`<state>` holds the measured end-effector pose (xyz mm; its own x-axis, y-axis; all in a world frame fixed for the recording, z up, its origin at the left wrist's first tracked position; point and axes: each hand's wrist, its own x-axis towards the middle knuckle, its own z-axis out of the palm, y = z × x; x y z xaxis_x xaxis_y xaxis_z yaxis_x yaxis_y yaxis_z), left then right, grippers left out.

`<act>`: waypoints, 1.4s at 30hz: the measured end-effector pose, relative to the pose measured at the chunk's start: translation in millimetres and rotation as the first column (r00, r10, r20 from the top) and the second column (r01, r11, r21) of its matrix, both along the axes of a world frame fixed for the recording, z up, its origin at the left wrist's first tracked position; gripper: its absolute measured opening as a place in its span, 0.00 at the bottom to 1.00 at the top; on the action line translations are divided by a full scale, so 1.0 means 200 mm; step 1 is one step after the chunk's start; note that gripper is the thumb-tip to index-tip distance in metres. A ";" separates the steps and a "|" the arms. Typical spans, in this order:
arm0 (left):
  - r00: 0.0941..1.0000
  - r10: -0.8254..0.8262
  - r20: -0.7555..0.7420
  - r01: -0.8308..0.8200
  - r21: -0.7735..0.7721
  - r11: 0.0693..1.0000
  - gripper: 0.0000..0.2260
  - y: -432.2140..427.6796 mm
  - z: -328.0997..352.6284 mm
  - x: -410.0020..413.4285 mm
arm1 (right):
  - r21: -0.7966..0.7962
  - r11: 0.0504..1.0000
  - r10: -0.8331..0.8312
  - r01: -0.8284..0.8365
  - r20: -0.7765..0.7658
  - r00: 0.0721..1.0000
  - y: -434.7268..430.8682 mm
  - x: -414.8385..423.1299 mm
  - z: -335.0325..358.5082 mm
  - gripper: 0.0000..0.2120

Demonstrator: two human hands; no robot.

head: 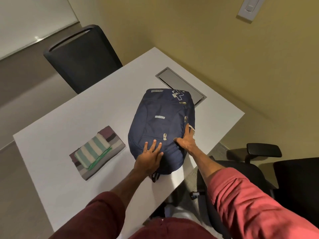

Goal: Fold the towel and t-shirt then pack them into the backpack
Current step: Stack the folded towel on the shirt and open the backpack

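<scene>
A navy blue backpack [160,125] lies flat on the white table [86,118], all its zips closed. My left hand [150,156] presses flat on its near end with fingers spread. My right hand [185,140] rests on the bag's right near side, thumb stretched across the front and fingers reaching up along the edge by a pale zip pull. Left of the bag, a folded green-and-white striped towel [92,150] sits on top of a folded grey and purple striped t-shirt [114,140].
A metal cable hatch [179,83] is set into the table behind the backpack. A black chair [81,56] stands at the table's far side. Another black office chair [262,163] is at my right, near the table's edge.
</scene>
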<state>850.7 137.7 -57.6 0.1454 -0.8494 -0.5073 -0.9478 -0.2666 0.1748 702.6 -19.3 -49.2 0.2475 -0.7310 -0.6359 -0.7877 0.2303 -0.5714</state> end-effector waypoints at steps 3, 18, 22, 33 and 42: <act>0.997 0.050 0.063 -0.044 -0.092 0.995 0.27 -0.02 0.01 -0.02 | -0.085 0.996 -0.005 0.003 -0.027 1.000 -0.02 -0.02 -0.01 0.42; 0.997 -0.070 0.033 0.071 -0.044 0.996 0.32 -0.21 0.00 -0.15 | -0.180 0.954 -0.246 0.240 -0.014 0.969 -0.22 -0.27 -0.11 0.15; 0.996 -0.093 0.007 0.093 0.017 0.996 0.31 -0.24 0.03 -0.14 | -0.186 0.945 -0.271 0.268 0.007 0.963 -0.24 -0.28 -0.12 0.12; 0.989 -0.137 -0.048 0.140 0.059 0.988 0.31 -0.24 0.05 -0.11 | -0.208 0.956 -0.209 0.207 0.011 0.978 -0.19 -0.27 -0.10 0.14; 0.971 -0.238 -0.036 0.240 0.086 0.967 0.31 -0.14 0.05 0.00 | -0.162 0.933 -0.334 0.322 -0.048 0.942 -0.18 -0.21 -0.09 0.09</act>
<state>851.1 109.9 -48.1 -0.0701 -0.8092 -0.5833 -0.9815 -0.0487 0.1854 661.3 -54.8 -66.9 -0.0652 -0.8513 -0.5206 -0.7237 0.3995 -0.5627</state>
